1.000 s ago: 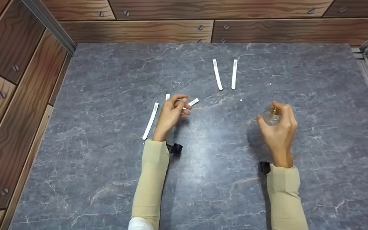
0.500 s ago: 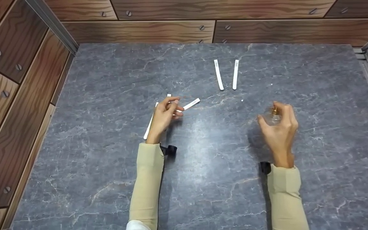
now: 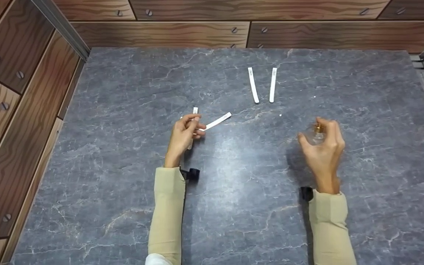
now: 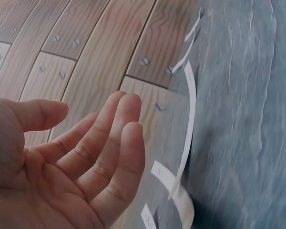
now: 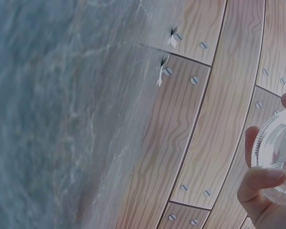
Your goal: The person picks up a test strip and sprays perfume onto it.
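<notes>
A clear glass perfume bottle [image 3: 318,138] with a gold collar is gripped by the right hand [image 3: 323,152], raised over the table. In the right wrist view the thumb and fingers hold the bottle's round, ridged glass base [image 5: 276,150]. The left hand [image 3: 183,135] hovers with relaxed, loosely bent fingers and holds nothing, as the left wrist view shows. Under and beside it lie white paper test strips: a slanted strip [image 3: 217,121] to its right, and an upright strip [image 3: 195,110] partly hidden by the fingers. Another strip is almost wholly covered by the hand.
Farther back, two white strips, a left one [image 3: 253,85] and a right one [image 3: 273,85], lie apart on the grey marbled table [image 3: 248,221]. Small white specks dot the surface near the right hand. Wood-patterned panels [image 3: 160,35] border the table.
The left hand has drifted left and slightly toward the person, uncovering more of the slanted strip and covering the leftmost one. The right hand keeps its grip on the perfume bottle, nearly still.
</notes>
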`<action>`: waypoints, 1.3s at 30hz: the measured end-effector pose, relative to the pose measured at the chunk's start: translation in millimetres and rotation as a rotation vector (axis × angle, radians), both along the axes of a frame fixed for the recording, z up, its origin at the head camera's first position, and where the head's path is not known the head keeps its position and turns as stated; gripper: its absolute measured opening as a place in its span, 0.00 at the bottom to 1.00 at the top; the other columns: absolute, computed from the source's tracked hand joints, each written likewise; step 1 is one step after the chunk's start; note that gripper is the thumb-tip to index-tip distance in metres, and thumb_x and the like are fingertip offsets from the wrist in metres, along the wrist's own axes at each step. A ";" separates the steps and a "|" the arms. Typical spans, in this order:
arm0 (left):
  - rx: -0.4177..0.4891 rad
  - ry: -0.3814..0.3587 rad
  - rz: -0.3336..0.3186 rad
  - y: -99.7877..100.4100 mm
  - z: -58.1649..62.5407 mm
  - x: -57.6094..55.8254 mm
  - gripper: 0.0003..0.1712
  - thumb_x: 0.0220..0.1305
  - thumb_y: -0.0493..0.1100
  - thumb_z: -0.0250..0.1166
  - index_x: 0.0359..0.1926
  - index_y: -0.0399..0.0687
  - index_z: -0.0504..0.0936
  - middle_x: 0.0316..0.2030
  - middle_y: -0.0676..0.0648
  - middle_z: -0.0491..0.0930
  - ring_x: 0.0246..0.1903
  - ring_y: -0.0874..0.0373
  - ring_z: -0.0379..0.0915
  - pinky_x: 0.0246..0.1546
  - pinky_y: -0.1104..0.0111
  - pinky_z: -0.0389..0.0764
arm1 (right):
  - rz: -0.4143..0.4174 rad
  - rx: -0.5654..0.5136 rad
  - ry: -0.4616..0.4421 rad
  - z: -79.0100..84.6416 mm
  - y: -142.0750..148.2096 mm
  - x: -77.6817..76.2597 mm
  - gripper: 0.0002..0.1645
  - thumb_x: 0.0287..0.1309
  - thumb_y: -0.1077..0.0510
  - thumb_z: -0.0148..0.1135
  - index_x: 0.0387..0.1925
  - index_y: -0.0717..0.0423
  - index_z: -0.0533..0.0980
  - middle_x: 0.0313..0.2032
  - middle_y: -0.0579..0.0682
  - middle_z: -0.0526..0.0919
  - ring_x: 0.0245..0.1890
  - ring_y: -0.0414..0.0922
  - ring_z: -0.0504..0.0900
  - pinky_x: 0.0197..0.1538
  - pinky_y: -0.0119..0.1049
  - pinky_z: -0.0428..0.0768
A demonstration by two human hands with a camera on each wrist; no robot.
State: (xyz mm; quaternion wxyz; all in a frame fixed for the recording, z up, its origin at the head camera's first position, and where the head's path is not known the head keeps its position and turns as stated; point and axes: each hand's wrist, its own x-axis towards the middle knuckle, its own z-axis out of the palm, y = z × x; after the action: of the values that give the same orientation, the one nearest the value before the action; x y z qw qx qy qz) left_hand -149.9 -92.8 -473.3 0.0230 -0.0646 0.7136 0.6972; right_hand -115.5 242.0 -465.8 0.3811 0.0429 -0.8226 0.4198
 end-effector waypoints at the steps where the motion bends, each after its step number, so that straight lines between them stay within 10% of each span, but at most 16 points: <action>1: 0.003 -0.002 0.009 -1.9 0.2 -0.3 0.16 0.77 0.34 0.53 0.56 0.24 0.76 0.32 0.39 0.85 0.25 0.60 0.82 0.27 0.74 0.85 | 0.000 0.002 -0.001 0.0 0.1 -0.1 0.26 0.37 0.77 0.74 0.44 0.75 0.76 0.34 0.67 0.79 0.34 0.54 0.77 0.45 0.27 0.74; 18: -0.083 0.014 0.102 -12.9 -9.5 -6.4 0.14 0.74 0.32 0.55 0.52 0.23 0.78 0.32 0.36 0.85 0.27 0.59 0.80 0.29 0.75 0.84 | 0.005 0.032 0.000 -1.4 -0.7 -2.6 0.26 0.36 0.77 0.73 0.43 0.74 0.76 0.33 0.67 0.78 0.33 0.55 0.76 0.42 0.32 0.73; 39: -0.197 0.008 0.031 -15.1 -16.6 -10.3 0.15 0.69 0.26 0.52 0.52 0.26 0.80 0.36 0.36 0.84 0.31 0.55 0.79 0.28 0.78 0.78 | 0.008 0.039 0.005 -3.1 -1.3 -2.3 0.26 0.36 0.78 0.73 0.43 0.74 0.76 0.32 0.67 0.78 0.32 0.54 0.77 0.43 0.27 0.74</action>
State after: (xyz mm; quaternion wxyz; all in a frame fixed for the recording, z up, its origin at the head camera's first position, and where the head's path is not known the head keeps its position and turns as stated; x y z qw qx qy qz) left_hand -160.2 -107.9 -489.9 0.0029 -0.0748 0.7777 0.6242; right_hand -117.8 240.7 -468.9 0.3806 0.0548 -0.8294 0.4052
